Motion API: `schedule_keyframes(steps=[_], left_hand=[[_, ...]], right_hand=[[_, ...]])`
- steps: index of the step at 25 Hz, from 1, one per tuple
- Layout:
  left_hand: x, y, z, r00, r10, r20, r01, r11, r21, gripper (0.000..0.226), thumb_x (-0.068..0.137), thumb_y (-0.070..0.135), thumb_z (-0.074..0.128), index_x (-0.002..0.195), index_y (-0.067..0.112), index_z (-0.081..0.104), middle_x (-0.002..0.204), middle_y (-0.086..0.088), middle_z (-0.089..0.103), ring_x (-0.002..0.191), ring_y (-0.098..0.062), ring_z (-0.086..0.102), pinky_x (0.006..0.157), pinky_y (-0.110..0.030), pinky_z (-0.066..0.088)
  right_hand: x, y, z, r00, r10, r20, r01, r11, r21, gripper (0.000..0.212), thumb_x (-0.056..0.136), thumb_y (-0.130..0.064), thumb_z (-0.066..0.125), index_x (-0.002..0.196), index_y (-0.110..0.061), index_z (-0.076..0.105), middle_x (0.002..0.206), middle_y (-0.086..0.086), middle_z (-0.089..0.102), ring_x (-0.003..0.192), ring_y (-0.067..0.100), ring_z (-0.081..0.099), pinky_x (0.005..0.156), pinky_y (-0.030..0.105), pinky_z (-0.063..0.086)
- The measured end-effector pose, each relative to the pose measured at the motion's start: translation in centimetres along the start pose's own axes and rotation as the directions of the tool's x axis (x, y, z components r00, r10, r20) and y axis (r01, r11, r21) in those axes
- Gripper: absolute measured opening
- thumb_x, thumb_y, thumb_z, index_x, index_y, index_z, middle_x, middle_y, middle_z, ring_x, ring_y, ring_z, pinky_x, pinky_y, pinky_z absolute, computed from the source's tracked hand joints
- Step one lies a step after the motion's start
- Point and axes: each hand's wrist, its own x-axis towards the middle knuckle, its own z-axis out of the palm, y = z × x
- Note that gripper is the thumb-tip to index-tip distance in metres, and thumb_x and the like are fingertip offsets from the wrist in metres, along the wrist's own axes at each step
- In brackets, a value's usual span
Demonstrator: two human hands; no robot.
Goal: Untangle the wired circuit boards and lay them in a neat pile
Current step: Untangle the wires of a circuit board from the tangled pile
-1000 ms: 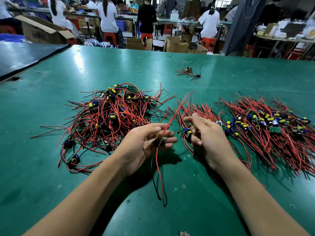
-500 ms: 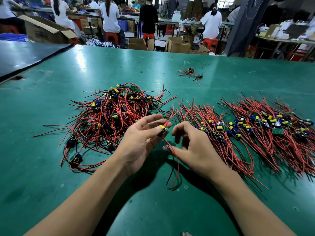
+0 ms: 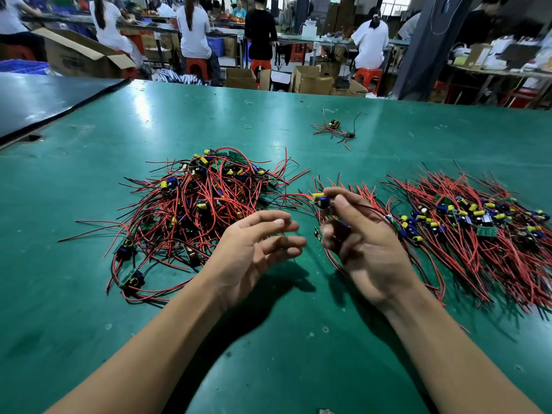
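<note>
Fingers point(image 3: 340, 203) of the right hand point(image 3: 364, 246) are pinching one wired circuit board point(image 3: 320, 200) above the green table point(image 3: 89, 324); the left hand point(image 3: 248, 255) is hovering slack, holding nothing; the tangled heap point(image 3: 194, 204) is lying left, the sorted pile point(image 3: 478, 228) right.

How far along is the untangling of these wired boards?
Done: a neat pile lies at right, wires aligned. In hand: the right hand pinches one board; the left hand is open. Left: the big tangled heap and a small clump farther back.
</note>
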Motion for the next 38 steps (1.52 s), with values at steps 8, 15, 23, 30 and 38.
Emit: schedule_keyframes(steps=[8, 15, 23, 30, 38], left_hand=[[-1.1, -0.5, 0.9, 0.937, -0.225, 0.268, 0.195, 0.972, 0.134, 0.032, 0.085, 0.043, 0.057, 0.079, 0.016, 0.072, 0.068, -0.009, 0.065, 0.054, -0.020, 0.066, 0.053, -0.027, 0.055], [-1.0, -1.1, 0.5, 0.947, -0.190, 0.258, 0.154, 0.976, 0.154, 0.015, 0.077, 0.019, 0.073, 0.083, 0.013, 0.060, 0.079, -0.011, 0.070, 0.062, -0.024, 0.070, 0.058, -0.031, 0.059], [-0.5, -1.8, -0.1, 0.985, -0.099, 0.144, 0.051, 0.951, 0.305, 0.030, 0.073, 0.011, 0.076, 0.100, 0.001, 0.067, 0.075, -0.012, 0.064, 0.055, -0.018, 0.061, 0.052, -0.027, 0.055], [-0.6, -1.7, -0.1, 0.973, -0.140, 0.184, 0.066, 0.932, 0.357, 0.013, 0.084, 0.014, 0.065, 0.090, 0.007, 0.073, 0.068, -0.004, 0.067, 0.056, -0.015, 0.063, 0.054, -0.024, 0.054], [-0.7, -1.5, 0.1, 0.976, -0.147, 0.161, 0.089, 0.942, 0.323, 0.015, 0.074, 0.024, 0.071, 0.081, 0.010, 0.069, 0.083, -0.016, 0.065, 0.070, -0.027, 0.060, 0.057, -0.031, 0.054]], right_hand=[[-1.4, -1.4, 0.0, 0.871, 0.303, 0.388, -0.397, 0.897, 0.191, 0.022, 0.073, -0.024, 0.082, 0.085, -0.009, 0.074, 0.065, 0.016, 0.025, 0.042, 0.009, 0.050, 0.044, 0.022, 0.044], [-0.3, -0.5, -1.0, 0.888, 0.428, 0.168, -0.375, 0.886, -0.274, 0.033, 0.069, -0.044, 0.082, 0.089, -0.020, 0.075, 0.080, 0.009, 0.054, 0.066, 0.020, 0.035, 0.063, 0.031, 0.021], [-0.1, 0.9, -1.2, 0.944, 0.321, 0.073, -0.270, 0.882, -0.386, 0.024, 0.077, -0.029, 0.083, 0.095, -0.016, 0.077, 0.091, 0.015, 0.069, 0.089, 0.031, 0.050, 0.081, 0.046, 0.038], [0.2, 1.5, -1.1, 0.999, 0.031, -0.041, -0.048, 0.841, -0.539, 0.010, 0.086, -0.023, 0.077, 0.085, -0.013, 0.077, 0.068, -0.009, 0.068, 0.060, 0.001, 0.056, 0.060, 0.014, 0.044], [0.2, 1.5, -0.9, 0.993, 0.112, -0.034, -0.114, 0.861, -0.496, 0.026, 0.075, -0.038, 0.079, 0.080, -0.013, 0.074, 0.062, 0.003, 0.058, 0.047, 0.008, 0.043, 0.044, 0.015, 0.034]])
